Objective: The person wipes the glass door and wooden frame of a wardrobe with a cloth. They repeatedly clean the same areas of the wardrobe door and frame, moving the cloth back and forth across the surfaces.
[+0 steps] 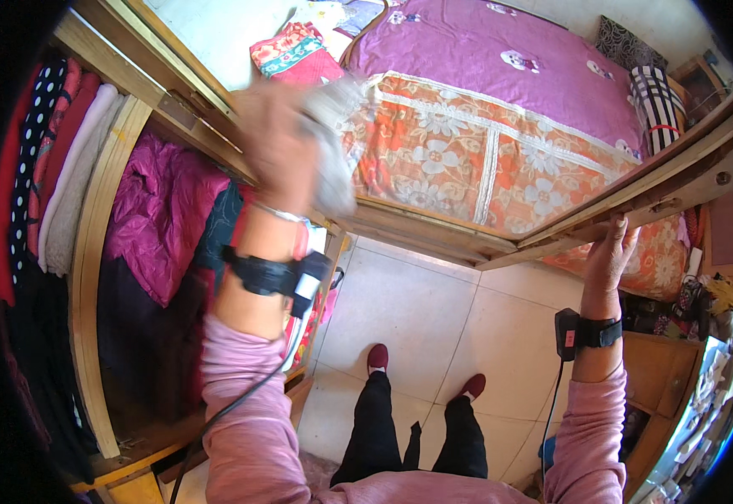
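Note:
My left hand is blurred by motion, raised in front of the wooden cabinet's frame, with a grey cloth at its fingers; it seems to grip the cloth. The glass pane of a wooden-framed cabinet door stands beyond it, and the bed shows through the glass. At the right, my right hand rests against the edge of the wooden door frame, its fingers extended upward. Both forearms wear black straps with small devices and cables.
Folded clothes and a magenta padded garment fill the wooden shelves at left. A bed with a purple sheet lies ahead. A wooden cabinet stands at right. Tiled floor lies below.

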A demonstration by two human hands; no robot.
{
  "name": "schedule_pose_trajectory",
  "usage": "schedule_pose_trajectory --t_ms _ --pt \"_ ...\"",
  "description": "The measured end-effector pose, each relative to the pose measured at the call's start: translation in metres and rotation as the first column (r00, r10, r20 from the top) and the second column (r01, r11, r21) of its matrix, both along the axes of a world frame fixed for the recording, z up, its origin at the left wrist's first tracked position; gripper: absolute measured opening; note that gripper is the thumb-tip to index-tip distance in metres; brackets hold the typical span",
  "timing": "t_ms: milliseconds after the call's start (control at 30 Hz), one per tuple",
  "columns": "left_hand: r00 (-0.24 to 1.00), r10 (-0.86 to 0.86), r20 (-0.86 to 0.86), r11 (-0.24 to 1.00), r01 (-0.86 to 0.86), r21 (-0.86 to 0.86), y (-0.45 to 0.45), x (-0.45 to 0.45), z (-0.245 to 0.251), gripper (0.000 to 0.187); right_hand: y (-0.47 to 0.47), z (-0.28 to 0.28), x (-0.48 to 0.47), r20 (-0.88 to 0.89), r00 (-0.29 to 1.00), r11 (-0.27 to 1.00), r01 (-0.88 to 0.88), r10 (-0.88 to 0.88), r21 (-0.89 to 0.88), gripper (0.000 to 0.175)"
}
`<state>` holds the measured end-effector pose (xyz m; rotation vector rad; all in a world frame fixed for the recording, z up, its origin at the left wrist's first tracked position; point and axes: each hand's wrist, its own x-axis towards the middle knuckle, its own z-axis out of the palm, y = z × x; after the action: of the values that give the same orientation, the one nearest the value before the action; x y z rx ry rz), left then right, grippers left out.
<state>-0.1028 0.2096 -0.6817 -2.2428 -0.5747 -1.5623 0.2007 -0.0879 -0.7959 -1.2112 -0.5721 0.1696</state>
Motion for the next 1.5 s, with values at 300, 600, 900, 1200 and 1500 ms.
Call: schedule_pose_trajectory --t_ms 300,600,900,1200,1500 --pt "0.953 0.039 0.302 0.999 -0.027 -0.044 0.021 0.020 -0.010 0.043 -0.012 -0.006 -0.004 -0.041 0.990 0.989 0.134 -0.132 0.068 0.041" --pt "0.947 -0.267 -0.177 0.795 0.113 -0.595 -0.077 0.045 -0.220 0.031 -0.010 -0.005 0.000 -0.043 0.992 0.992 0.117 -0.115 0.047 0.039" --pt "0.936 0.190 0.297 0.949 -0.097 -0.301 0.012 -0.028 -0.011 0.027 -0.008 -0.015 0.003 0.032 0.998 0.998 0.057 -0.057 -0.011 0.045" --pt "0.949 0.197 0.248 0.980 -0.188 -0.059 0.054 -0.021 0.024 0.035 -0.012 -0.019 -0.005 -0.090 0.993 0.995 0.083 -0.077 0.062 0.041" --pt "0.929 0.225 0.294 0.857 -0.045 -0.513 -0.018 0.027 -0.117 0.036 -0.012 -0.017 -0.007 -0.089 0.993 0.996 0.083 -0.081 0.024 0.038"
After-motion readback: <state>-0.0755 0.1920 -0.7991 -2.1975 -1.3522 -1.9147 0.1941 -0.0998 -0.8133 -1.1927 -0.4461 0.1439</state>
